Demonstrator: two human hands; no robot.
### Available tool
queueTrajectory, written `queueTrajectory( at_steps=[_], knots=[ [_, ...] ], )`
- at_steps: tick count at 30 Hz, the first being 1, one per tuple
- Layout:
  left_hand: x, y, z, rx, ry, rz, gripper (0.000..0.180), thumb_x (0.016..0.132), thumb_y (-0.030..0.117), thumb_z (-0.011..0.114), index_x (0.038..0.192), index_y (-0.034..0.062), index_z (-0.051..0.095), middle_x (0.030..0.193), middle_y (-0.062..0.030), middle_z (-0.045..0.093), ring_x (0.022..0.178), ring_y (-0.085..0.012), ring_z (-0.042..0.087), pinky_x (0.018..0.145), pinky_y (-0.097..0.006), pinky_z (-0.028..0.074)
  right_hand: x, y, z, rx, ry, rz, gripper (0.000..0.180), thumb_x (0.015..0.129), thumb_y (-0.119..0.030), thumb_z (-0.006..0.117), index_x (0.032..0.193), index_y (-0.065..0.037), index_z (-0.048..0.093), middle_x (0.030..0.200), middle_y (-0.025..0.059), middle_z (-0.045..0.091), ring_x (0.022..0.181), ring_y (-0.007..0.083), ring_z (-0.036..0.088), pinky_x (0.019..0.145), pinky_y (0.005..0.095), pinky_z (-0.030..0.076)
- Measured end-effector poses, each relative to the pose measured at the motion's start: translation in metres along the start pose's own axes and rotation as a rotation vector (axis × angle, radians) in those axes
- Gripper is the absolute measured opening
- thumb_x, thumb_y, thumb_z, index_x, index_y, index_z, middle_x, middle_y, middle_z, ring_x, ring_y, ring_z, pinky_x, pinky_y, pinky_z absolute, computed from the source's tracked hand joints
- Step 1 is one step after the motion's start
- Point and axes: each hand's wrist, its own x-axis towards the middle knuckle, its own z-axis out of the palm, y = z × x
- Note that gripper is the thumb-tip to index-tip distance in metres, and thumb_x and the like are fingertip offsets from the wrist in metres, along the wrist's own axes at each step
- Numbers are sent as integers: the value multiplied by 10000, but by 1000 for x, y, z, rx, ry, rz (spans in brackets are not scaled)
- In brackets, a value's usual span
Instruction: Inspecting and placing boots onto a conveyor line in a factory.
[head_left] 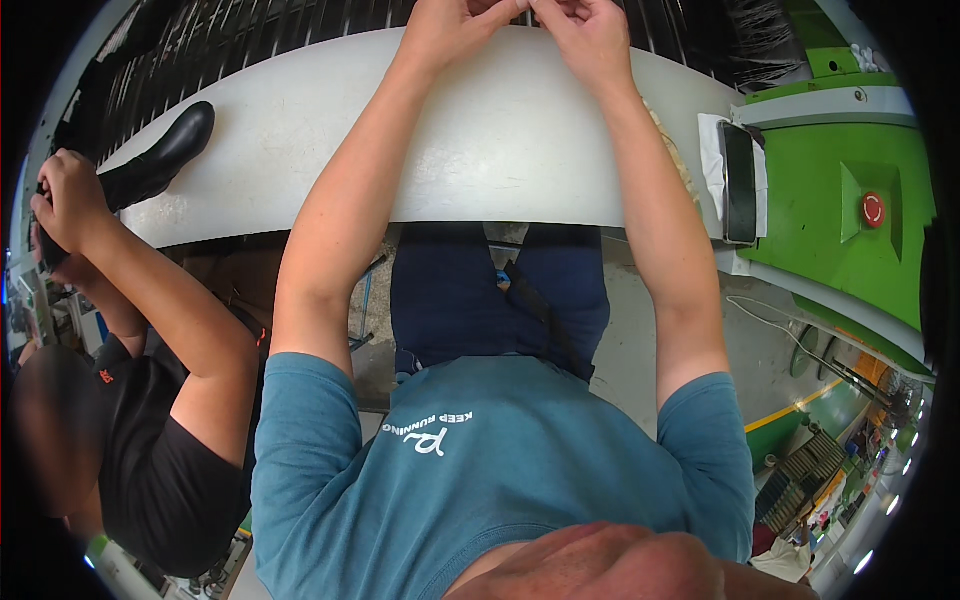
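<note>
Both of my arms reach forward over the white tabletop (480, 150) to its far edge. My left hand (447, 28) is at the top rim of the picture, its thumb and fingers pinched together. Close beside it, my right hand (592, 38) is closed in a pinch too, and the fingertips of the two hands nearly meet. The picture's edge cuts off part of both hands. Whatever lies between the fingers, if anything, is too small or hidden to name.
A co-worker's hand (75, 195) at the left is by a black boot (165, 150) that reaches over the table. On the right, a dark phone (738, 180) lies on white paper beside a green machine (810, 170) with a red button (873, 210). Dark slats run behind the table.
</note>
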Motion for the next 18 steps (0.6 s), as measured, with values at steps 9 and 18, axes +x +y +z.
queueTrajectory(
  at_steps=[9, 18],
  knots=[
    [0, 0, 2, -91, 1, 15, 216, 968, 171, 748, 1035, -34, 744, 904, -107, 775, 834, -147, 733, 747, -292, 584, 2, 5, -3, 46, 19, -4, 77, 989, -81, 681, 1031, -19, 661, 902, 15, 687, 800, 82, 642, 716, 246, 536],
    [3, -4, 2, -47, -13, 44, 219, 968, 173, 748, 1034, -36, 746, 903, -107, 775, 830, -143, 732, 744, -293, 584, 6, 19, -2, 100, 22, -81, 70, 988, -81, 682, 1025, -25, 661, 903, 7, 684, 804, 73, 637, 719, 239, 530]
  ],
)
